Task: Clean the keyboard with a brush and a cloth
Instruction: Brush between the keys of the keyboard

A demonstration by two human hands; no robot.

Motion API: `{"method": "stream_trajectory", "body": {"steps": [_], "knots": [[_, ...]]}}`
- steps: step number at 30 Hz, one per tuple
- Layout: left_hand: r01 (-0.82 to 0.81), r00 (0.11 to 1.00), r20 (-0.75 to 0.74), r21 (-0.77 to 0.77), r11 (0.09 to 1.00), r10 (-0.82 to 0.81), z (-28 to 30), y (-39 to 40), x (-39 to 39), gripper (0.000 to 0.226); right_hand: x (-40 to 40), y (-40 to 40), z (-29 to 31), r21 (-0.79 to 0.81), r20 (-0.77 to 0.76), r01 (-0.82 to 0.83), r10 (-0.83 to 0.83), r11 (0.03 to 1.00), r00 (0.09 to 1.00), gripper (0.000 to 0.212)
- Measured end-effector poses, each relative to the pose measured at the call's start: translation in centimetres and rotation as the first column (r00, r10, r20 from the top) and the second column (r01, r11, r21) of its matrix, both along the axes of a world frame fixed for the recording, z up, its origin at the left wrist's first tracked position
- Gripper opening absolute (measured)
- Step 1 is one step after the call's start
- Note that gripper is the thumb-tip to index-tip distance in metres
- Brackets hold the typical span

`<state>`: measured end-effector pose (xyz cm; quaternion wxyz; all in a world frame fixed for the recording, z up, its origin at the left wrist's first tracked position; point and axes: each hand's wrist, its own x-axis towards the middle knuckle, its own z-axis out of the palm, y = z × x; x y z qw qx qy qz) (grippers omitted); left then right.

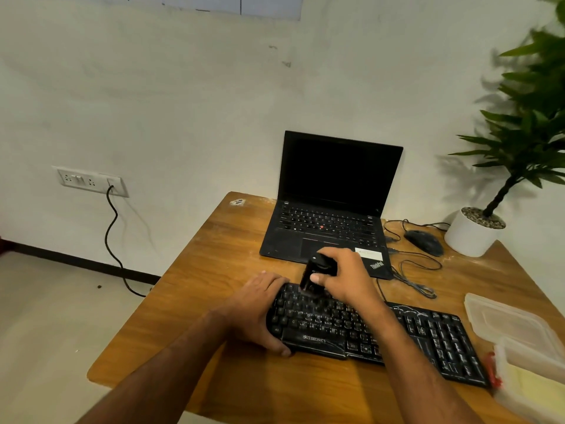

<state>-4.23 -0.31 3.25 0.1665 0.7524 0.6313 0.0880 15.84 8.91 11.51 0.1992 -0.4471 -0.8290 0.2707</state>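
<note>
A black keyboard lies on the wooden table, dusty, with white marks on its keys. My left hand grips its left end, thumb on the front edge. My right hand holds a small black brush upright, its bristles down on the upper left keys. A pale yellow cloth lies in a clear container at the table's right edge.
An open black laptop stands behind the keyboard. A wired mouse and loose cables lie to its right, beside a potted plant. A clear plastic lid rests at the right. A wall socket with a cable is at left.
</note>
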Motion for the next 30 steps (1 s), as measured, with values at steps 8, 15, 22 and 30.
{"method": "stream_trajectory", "body": {"steps": [8, 15, 22, 30], "knots": [[-0.012, 1.000, -0.004, -0.035, 0.999, 0.012, 0.0, 0.0, 0.0, 0.139, 0.0, 0.0, -0.2, 0.042, -0.066, 0.064, -0.061, 0.997, 0.996, 0.028], [0.014, 1.000, -0.006, 0.012, 1.000, -0.014, 0.4, -0.2, 0.3, 0.134, -0.1, -0.6, -0.9, 0.052, -0.014, 0.059, -0.058, 0.997, 0.998, 0.026], [-0.006, 1.000, 0.003, -0.021, 1.000, 0.006, 0.1, -0.1, 0.0, 0.137, 1.4, -0.1, -0.2, -0.020, 0.045, 0.002, -0.001, 1.000, 0.999, 0.027], [0.001, 1.000, -0.005, -0.035, 0.999, -0.002, -0.2, 0.1, -0.1, 0.141, 0.9, 0.2, 0.1, 0.050, -0.070, 0.083, -0.079, 0.995, 0.994, 0.028]]}}
